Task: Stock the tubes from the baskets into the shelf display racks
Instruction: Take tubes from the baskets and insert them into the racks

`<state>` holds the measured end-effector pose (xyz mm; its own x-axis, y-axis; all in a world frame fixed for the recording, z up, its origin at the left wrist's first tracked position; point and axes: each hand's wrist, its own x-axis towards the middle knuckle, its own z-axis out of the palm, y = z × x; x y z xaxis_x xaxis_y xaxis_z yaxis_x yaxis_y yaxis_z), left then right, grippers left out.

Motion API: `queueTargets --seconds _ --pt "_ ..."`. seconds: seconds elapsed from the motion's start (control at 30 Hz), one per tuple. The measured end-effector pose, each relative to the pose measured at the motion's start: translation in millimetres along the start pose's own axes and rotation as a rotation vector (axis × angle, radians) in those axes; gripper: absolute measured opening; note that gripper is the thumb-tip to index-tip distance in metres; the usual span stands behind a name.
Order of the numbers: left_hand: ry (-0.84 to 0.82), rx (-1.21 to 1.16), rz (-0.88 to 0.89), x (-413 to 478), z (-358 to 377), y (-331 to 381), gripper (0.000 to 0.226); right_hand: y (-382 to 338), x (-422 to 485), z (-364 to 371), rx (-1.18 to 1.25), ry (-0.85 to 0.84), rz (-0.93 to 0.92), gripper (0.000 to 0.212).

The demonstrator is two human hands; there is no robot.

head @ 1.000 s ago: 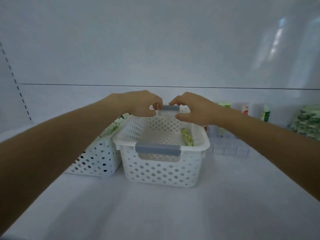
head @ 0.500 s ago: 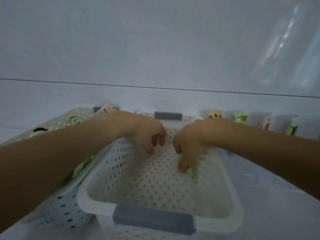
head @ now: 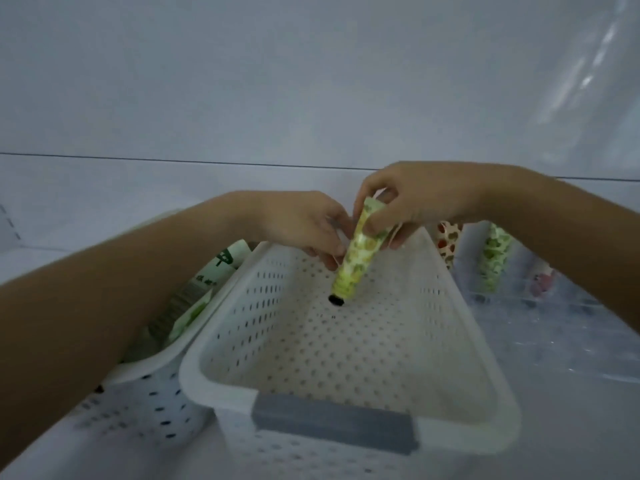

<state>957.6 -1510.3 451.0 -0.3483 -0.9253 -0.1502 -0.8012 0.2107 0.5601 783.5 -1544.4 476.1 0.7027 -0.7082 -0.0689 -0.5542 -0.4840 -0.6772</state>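
You have lifted the yellow-green printed tube from the white perforated plastic basket's floor to above its far end, your right hand pinching its top, your left hand curled beside it, grip unclear, and so slight a pinch could drop it.

The right hand pinches the upper end of a green tube, which hangs tilted, black cap down, over the white perforated basket. The left hand curls its fingers at the tube's middle, seemingly touching it, though blur hides the contact. A second basket sits just left, holding packs. At right stands a clear rack with tubes upright in it.
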Motion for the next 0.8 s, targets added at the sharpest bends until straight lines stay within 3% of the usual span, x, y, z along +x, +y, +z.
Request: queueTargets --seconds 0.17,0.33,0.6,0.8 --pt "-0.078 -0.108 0.022 -11.4 -8.6 13.2 0.024 6.7 -25.9 -16.1 0.287 0.328 0.020 0.015" --pt "-0.002 -0.127 0.135 -15.0 -8.7 57.0 0.020 5.6 -71.3 -21.1 0.466 0.554 -0.096 0.006" --pt "0.051 -0.230 0.284 -3.4 49.1 160.5 0.017 30.4 -167.6 -47.3 0.398 0.887 -0.105 0.012" --pt "0.127 -0.206 0.339 37.2 128.0 222.5 0.024 93.9 -242.2 -83.0 0.332 1.067 0.021 0.014"
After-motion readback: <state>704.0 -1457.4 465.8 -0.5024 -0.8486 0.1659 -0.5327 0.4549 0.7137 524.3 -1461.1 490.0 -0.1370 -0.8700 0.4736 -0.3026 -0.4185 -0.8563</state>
